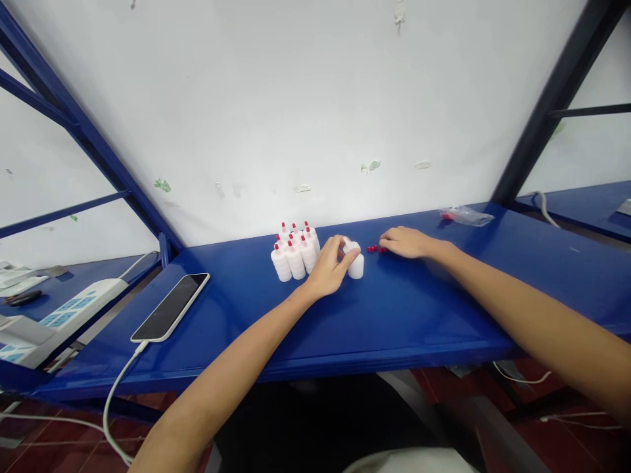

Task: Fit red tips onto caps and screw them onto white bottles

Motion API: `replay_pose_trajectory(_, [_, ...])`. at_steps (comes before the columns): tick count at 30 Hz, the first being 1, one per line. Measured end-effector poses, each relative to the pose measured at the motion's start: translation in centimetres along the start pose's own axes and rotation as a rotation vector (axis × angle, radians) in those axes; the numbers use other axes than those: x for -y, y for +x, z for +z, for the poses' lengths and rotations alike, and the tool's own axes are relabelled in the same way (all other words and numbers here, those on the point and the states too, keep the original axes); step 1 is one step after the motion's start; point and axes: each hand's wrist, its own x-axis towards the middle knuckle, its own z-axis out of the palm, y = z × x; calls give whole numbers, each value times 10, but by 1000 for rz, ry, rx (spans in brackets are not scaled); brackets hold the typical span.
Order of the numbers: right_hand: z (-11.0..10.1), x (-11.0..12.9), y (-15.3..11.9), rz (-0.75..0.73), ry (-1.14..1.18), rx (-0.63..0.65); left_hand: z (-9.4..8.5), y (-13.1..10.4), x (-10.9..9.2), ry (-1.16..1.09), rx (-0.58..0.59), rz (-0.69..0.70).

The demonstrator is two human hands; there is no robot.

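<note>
My left hand [329, 268] is closed round a white squeeze bottle [355, 265] that stands upright on the blue table; its nozzle shows no red cap. Just left of that hand, several white bottles with red tips [296, 257] stand upright in a tight group. My right hand [401, 242] rests palm down on the table, its fingertips beside a few small red caps [375, 249]. Those fingers are bent down, and whether a cap is between them is too small to tell.
A phone [172, 305] on a charging cable lies on the table's left side. A clear plastic bag [466, 215] with something red inside lies at the back right. Blue posts stand at both sides, and a power strip [81, 309] lies far left.
</note>
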Motion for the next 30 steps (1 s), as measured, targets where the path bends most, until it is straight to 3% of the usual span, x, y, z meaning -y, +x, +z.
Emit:
replay_pose_trajectory(7, [2,-3,2,-70,45,-37,0,-2,0,74,48,95])
replay_pose_trajectory(17, [0,3,-2,-32,78,-108,1,-3,2,268,154,48])
replay_pose_trajectory(21, [-6,15,-10,-46,123,-342,-5,-7,-10,295,-17,68])
replay_pose_trajectory(24, [-9,29,-19,-148,223,-480,-19,-10,-19,410,-186,230])
replay_pose_trajectory(27, [-7,45,-29,-267,336,-474,-42,-10,-17,650,-305,387])
replay_pose_trajectory(30, [-3,59,-37,-394,418,-382,-63,-11,-8,862,-396,336])
